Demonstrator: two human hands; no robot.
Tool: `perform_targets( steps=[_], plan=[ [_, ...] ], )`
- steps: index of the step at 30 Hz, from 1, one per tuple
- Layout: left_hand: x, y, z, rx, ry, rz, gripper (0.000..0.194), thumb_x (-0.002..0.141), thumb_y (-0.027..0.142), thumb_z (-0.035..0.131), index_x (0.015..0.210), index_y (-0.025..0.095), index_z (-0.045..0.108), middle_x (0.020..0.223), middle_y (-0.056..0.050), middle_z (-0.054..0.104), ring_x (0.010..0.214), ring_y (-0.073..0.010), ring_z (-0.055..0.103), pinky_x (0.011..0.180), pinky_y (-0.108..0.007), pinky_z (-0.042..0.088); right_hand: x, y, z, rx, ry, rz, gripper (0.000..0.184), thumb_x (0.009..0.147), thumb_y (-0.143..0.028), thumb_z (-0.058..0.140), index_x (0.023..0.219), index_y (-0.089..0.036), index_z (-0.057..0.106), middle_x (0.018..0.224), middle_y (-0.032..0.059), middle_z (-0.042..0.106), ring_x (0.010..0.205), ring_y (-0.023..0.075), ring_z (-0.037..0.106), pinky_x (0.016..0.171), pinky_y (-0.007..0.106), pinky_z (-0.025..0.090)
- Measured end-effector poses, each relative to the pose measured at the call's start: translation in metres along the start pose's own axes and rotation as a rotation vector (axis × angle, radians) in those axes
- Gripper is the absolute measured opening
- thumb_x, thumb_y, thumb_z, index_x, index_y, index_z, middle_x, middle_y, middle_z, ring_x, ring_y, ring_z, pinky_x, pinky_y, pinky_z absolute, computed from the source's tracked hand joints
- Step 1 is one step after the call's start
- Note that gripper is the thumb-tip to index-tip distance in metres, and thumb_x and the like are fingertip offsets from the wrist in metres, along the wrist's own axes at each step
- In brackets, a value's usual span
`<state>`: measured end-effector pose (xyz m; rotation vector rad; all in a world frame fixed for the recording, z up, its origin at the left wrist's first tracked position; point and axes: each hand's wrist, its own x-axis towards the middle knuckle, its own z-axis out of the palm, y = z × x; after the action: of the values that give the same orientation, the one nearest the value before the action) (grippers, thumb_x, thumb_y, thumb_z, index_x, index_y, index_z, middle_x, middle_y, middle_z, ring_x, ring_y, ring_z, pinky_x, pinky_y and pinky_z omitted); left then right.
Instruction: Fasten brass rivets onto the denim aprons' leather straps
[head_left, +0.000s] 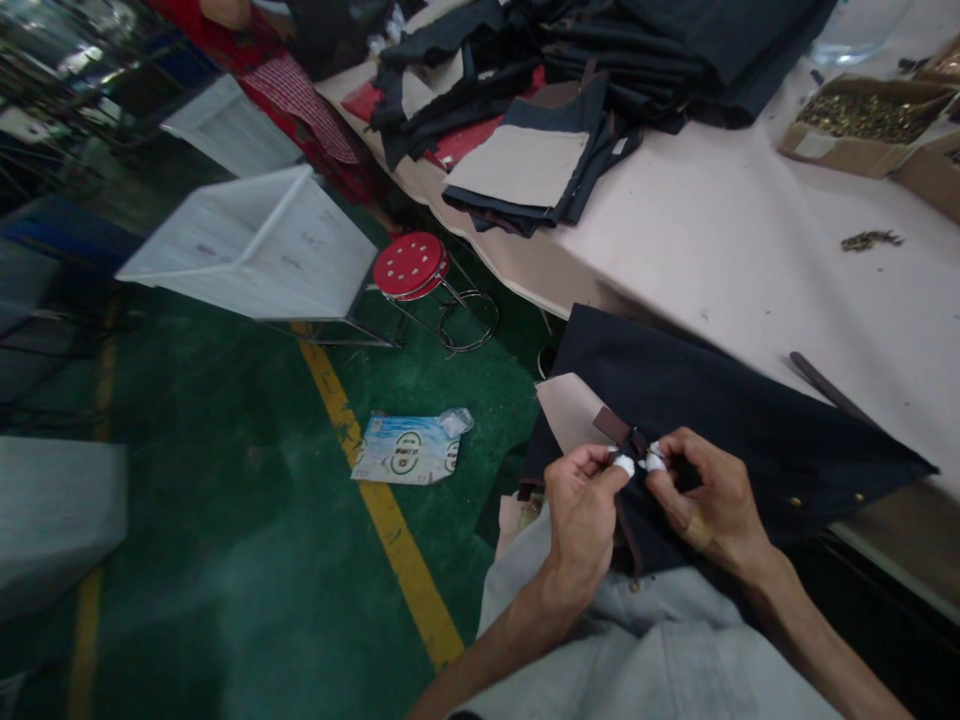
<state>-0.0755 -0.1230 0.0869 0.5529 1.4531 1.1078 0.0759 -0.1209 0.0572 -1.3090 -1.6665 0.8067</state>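
A dark navy fabric piece [660,375] with a beige panel [574,405] lies across my lap and the table's edge. My left hand [583,505] pinches a narrow dark strap [636,445] at this fabric, beside a small brown patch [611,424]. From the other side my right hand [709,495] pinches the same strap, its fingertips close to the left ones. White tape wraps the thumb tips and other fingertips. Whatever small part may sit between the fingers is hidden. Two brass-coloured studs [796,502] show on the fabric to the right.
On the pale table [712,220] are folded dark fabric pieces [525,165], a cardboard box of small brass parts [862,115], a loose brass heap [871,240] and a dark strip [825,383]. Left stand a red stool [411,265], white bins [300,250] and a person in red [300,110]. Flattened cardboard [409,450] lies on the floor.
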Motion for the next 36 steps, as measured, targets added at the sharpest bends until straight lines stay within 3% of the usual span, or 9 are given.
perform_targets(
  steps=[5, 10, 14, 23, 28, 36],
  plan=[
    [0.0, 0.0, 0.001, -0.04, -0.02, 0.016, 0.014, 0.07, 0.01, 0.074, 0.084, 0.011, 0.072, 0.08, -0.005, 0.072, 0.074, -0.0134, 0.064, 0.071, -0.022, 0.049, 0.003, -0.004, -0.002, 0.031, 0.025, 0.075, 0.007, 0.091, -0.016, 0.061, 0.087, -0.021, 0.059, 0.076, -0.0018, 0.056, 0.061, 0.0113, 0.053, 0.058, 0.026, 0.044],
    [0.002, 0.004, 0.005, 0.048, -0.038, 0.057, 0.026, 0.066, 0.015, 0.083, 0.089, 0.011, 0.071, 0.085, -0.008, 0.074, 0.077, -0.0164, 0.066, 0.072, -0.024, 0.051, -0.001, 0.001, 0.002, 0.037, -0.002, 0.004, 0.006, 0.091, -0.015, 0.062, 0.091, -0.02, 0.059, 0.079, -0.001, 0.055, 0.062, 0.0114, 0.053, 0.055, 0.025, 0.043],
    [0.008, 0.003, 0.008, 0.14, -0.016, 0.08, 0.018, 0.071, 0.022, 0.081, 0.082, 0.011, 0.073, 0.078, -0.008, 0.073, 0.07, -0.016, 0.064, 0.064, -0.023, 0.048, -0.003, 0.005, 0.005, 0.007, -0.02, -0.04, 0.007, 0.091, -0.014, 0.062, 0.092, -0.021, 0.058, 0.08, -0.001, 0.054, 0.064, 0.0118, 0.052, 0.058, 0.026, 0.044],
    [0.011, 0.003, 0.001, 0.031, 0.02, -0.059, 0.013, 0.068, 0.023, 0.076, 0.068, 0.011, 0.07, 0.06, -0.001, 0.06, 0.055, -0.0093, 0.049, 0.054, -0.022, 0.034, -0.004, 0.005, 0.001, 0.073, 0.009, 0.078, 0.006, 0.09, -0.016, 0.062, 0.088, -0.021, 0.059, 0.077, -0.0011, 0.056, 0.062, 0.0127, 0.053, 0.057, 0.026, 0.045],
    [0.012, 0.006, 0.002, 0.009, 0.02, -0.1, 0.017, 0.065, 0.026, 0.077, 0.066, 0.012, 0.068, 0.06, -0.001, 0.059, 0.055, -0.0095, 0.048, 0.054, -0.022, 0.033, -0.004, 0.007, -0.001, 0.067, -0.011, 0.024, 0.006, 0.091, -0.016, 0.062, 0.089, -0.021, 0.061, 0.077, -0.0002, 0.059, 0.062, 0.0131, 0.054, 0.057, 0.026, 0.046],
    [0.01, 0.007, 0.002, 0.002, 0.013, -0.069, 0.018, 0.066, 0.025, 0.079, 0.066, 0.012, 0.067, 0.058, 0.001, 0.057, 0.054, -0.008, 0.046, 0.053, -0.021, 0.032, -0.002, 0.003, -0.01, 0.125, -0.018, -0.064, 0.014, 0.094, -0.017, 0.066, 0.103, -0.021, 0.075, 0.092, 0.0081, 0.071, 0.077, 0.0197, 0.069, 0.065, 0.03, 0.055]
  ],
)
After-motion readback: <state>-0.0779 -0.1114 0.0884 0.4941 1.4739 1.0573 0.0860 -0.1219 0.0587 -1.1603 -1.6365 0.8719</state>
